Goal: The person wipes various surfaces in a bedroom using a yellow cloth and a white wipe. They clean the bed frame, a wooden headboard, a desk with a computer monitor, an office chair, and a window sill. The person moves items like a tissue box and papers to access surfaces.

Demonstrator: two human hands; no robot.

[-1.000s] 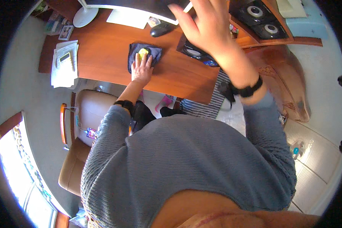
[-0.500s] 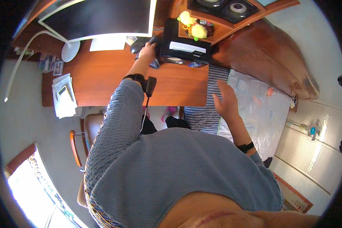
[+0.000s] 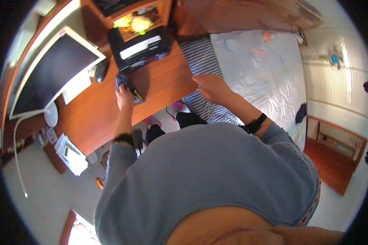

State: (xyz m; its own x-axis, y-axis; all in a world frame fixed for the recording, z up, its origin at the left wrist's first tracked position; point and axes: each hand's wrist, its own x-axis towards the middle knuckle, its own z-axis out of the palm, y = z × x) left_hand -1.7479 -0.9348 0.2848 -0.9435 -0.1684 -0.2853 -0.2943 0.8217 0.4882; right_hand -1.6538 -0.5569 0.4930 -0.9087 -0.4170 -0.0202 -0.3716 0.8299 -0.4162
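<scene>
My left hand (image 3: 124,98) is over the wooden desk, its fingers closed on a dark blue-and-black item (image 3: 137,94) with a small yellow mark. It looks soft or crumpled, but its kind is not clear and my fingers cover part of it. Just beyond it stands a black box-shaped device (image 3: 126,61) with a white panel on top. My right hand (image 3: 214,87) hangs in the air off the desk's right end, above a striped cloth (image 3: 200,55). Its fingers stretch out and hold nothing.
A monitor (image 3: 49,69) with a pale frame and a white lamp (image 3: 51,115) stand on the desk (image 3: 98,118) at left. Papers (image 3: 71,157) lie at its near left corner. Yellow plush toys (image 3: 135,24) sit in the shelf. A bed with a pale cover (image 3: 257,73) is at right.
My view has turned to the right. My left hand has come back from beside the black device with the dark item in it. My right hand has moved toward the desk's right end.
</scene>
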